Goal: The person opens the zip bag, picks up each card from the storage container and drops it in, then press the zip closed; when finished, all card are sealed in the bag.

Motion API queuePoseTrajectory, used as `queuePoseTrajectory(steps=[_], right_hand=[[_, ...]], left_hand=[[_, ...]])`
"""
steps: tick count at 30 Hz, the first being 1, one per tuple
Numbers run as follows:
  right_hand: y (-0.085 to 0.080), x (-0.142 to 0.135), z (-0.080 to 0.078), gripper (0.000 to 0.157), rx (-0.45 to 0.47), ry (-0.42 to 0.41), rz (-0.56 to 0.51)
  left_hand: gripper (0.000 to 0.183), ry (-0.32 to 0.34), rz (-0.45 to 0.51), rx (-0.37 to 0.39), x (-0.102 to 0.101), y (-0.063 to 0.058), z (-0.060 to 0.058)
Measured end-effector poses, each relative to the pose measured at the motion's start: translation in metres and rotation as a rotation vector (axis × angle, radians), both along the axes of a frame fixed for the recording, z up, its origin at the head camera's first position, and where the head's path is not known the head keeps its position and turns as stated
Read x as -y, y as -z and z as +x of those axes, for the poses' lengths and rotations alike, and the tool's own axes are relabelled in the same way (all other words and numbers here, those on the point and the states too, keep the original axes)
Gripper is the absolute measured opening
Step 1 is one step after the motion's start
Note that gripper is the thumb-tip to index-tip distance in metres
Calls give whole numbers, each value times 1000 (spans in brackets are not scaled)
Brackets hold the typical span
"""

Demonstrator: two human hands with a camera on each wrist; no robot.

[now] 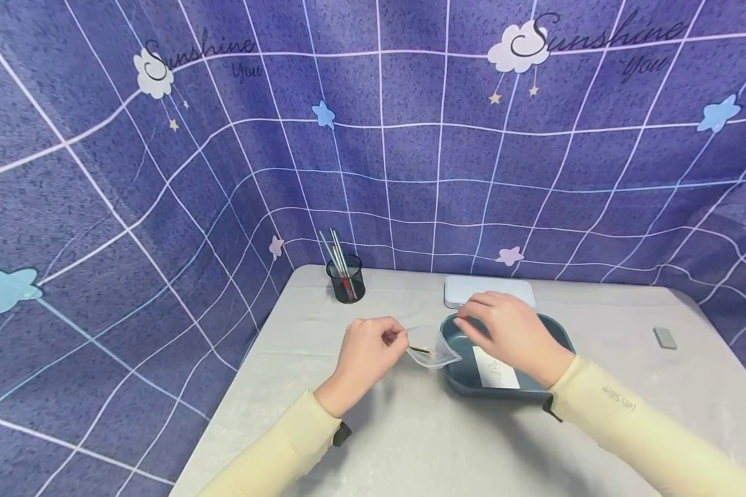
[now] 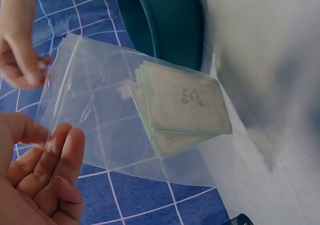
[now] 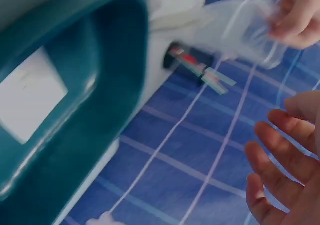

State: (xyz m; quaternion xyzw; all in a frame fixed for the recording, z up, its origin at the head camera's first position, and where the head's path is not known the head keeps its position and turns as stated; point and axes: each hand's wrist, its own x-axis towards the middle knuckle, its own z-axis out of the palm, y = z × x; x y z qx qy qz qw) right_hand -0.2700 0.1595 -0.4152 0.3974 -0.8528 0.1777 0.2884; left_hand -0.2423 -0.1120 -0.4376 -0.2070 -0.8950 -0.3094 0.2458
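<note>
My left hand [image 1: 369,345] pinches the edge of a clear zip bag [image 2: 100,95] near its zip strip. Several pale cards [image 2: 187,102] lie inside the bag toward its lower end, the front one printed with a butterfly. My right hand [image 1: 516,335] is over the dark teal basin [image 1: 465,376], fingers relaxed and loosely bent, holding nothing. In the right wrist view its fingers [image 3: 285,155] are apart from the bag. On the basin's floor lies a white sheet [image 1: 496,371] with faint markings.
A black mesh cup [image 1: 350,284] with pens and sticks stands at the table's back left. Behind the basin lies a flat light-blue case [image 1: 519,288]. Off to the right is a small grey block [image 1: 664,338]. A purple grid-patterned curtain [image 1: 410,152] hangs behind the table.
</note>
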Motion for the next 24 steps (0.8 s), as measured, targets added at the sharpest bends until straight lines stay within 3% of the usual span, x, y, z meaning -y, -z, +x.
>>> queuePoseTrajectory(steps=[8, 24], right_hand=[[23, -35, -24, 5, 109, 120, 84], [68, -59, -45, 10, 268, 127, 207]], left_hand=[[12, -2, -8, -6, 1, 1, 0], [12, 8, -6, -22, 1, 2, -1]])
